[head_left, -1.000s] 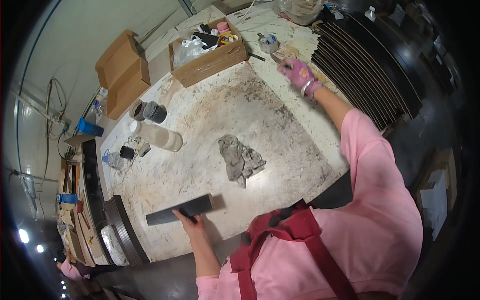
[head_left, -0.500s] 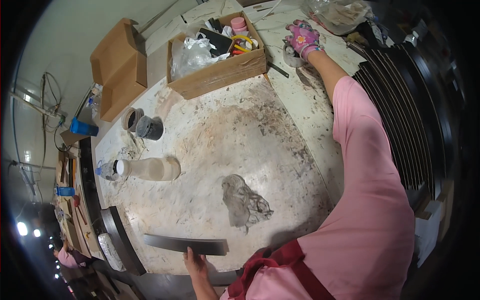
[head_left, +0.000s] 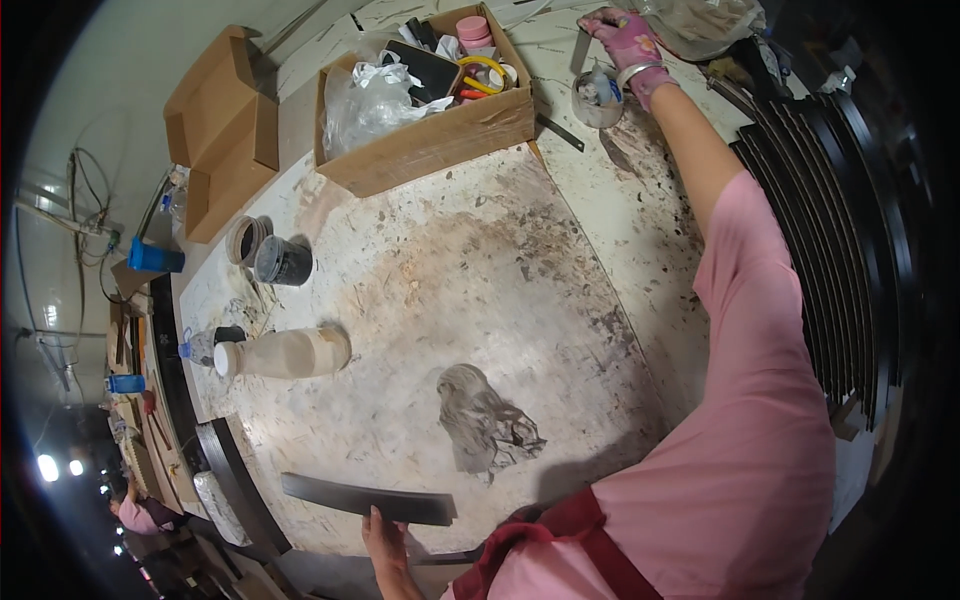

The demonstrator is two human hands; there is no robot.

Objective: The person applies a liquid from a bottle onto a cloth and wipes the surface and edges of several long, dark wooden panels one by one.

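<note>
My bare left hand (head_left: 386,541) is closed on the lower edge of a dark, slightly curved strip (head_left: 368,499), held level over the table's near edge. Far off to the right, my right hand (head_left: 630,42) wears a pink flowered glove. Its fingers pinch a thin, flat scraper blade (head_left: 580,52) that points downward. Just below that hand stands a small round tub (head_left: 597,100) with grey-white stuff inside. A crumpled grey rag (head_left: 478,415) lies on the stained white table (head_left: 440,300) between my hands.
An open carton (head_left: 430,150) of bags and tools stands at the back. Jars (head_left: 284,260) and a cloudy plastic bottle (head_left: 285,353) are at the left. Dark strips (head_left: 815,250) are stacked along the right. A person in pink (head_left: 140,512) is far left.
My right hand has risen from the tub and moved slightly right, and the scraper blade now shows in its fingers. My left hand still holds the strip, nearly in place.
</note>
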